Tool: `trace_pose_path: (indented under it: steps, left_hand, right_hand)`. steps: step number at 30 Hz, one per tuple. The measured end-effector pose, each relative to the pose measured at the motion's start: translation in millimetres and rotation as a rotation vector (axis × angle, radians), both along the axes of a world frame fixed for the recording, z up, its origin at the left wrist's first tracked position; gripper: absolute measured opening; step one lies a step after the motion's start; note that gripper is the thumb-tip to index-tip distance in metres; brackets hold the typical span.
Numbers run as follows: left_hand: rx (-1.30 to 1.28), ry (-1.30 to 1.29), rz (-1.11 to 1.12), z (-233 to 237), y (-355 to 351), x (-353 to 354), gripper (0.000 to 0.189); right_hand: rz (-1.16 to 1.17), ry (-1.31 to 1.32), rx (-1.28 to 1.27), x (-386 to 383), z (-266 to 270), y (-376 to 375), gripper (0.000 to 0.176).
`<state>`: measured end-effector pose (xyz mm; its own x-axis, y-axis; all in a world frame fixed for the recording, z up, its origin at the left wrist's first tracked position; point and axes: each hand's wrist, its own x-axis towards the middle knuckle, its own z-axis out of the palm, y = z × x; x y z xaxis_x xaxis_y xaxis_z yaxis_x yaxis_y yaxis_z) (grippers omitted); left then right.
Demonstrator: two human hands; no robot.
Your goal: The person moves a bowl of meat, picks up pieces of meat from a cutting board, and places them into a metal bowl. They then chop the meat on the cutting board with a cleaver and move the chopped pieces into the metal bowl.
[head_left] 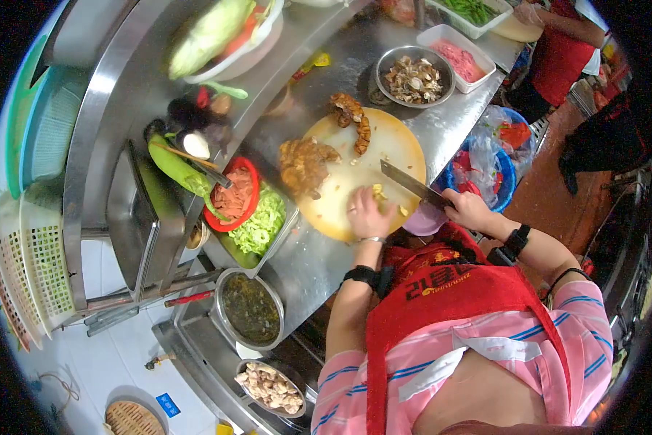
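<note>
My right hand [469, 211] is wrapped round the handle of a kitchen knife [413, 183]. Its dark, long blade reaches left over the edge of a round, yellowish cutting board [406, 145]. On the near part of the board my left hand [370, 214] lies with fingers apart, beside small yellow pieces [378, 191] at its fingertips. A brown, lumpy mass of food [304, 168] sits at the board's left side. Farther back is a browned, sliced strip of food [361, 135], with a similar chunk [346, 108] at the far rim.
Behind the board stand a metal bowl of mushroom-like pieces [415, 77] and a white tub of pink meat [458, 59]. A red basket [232, 194] and shredded greens [261, 221] lie left. Blue bins [506, 181] stand right; a person in red [564, 54] is beyond them.
</note>
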<state>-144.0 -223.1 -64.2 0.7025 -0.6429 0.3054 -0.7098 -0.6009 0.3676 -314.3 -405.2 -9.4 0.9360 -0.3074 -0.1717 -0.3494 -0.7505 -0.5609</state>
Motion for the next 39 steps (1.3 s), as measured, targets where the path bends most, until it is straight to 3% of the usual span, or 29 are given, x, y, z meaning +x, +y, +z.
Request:
trace_pose_path:
  steps: [4,8,10,17,19,27,28,35,36,39]
  left_hand:
    - [0.185,-0.059,-0.021,28,-10,-21,0.067]
    - [0.05,0.077,-0.029,-13,3,7,0.072]
    - [-0.045,0.2,-0.14,-13,12,19,0.071]
    - [0.025,0.329,-0.042,-26,13,16,0.062]
    - [-0.097,-0.015,-0.002,-14,11,9,0.056]
    - [-0.16,-0.126,-0.025,-28,20,3,0.033]
    - [-0.187,-0.146,-0.021,-29,19,2,0.029]
    - [-0.2,-0.055,-0.082,-24,21,-1,0.025]
    - [-0.193,-0.061,-0.094,-24,22,-2,0.025]
    - [-0.206,-0.096,-0.098,-26,16,3,0.026]
  right_hand:
    - [-0.025,-0.017,0.023,-2,-4,1,0.028]
    - [0.021,-0.058,0.054,-3,-4,1,0.029]
    - [0.041,-0.027,0.051,0,1,5,0.029]
    - [0.101,-0.009,-0.014,12,3,16,0.029]
    - [0.105,-0.028,-0.041,13,5,17,0.03]
    - [0.171,-0.092,-0.072,22,20,23,0.027]
    - [0.193,0.007,-0.111,26,21,25,0.025]
    - [0.282,0.238,-0.227,52,13,30,0.02]
    - [0.281,0.123,-0.236,50,-8,32,0.018]
    - [0.288,0.138,-0.264,55,-1,37,0.017]
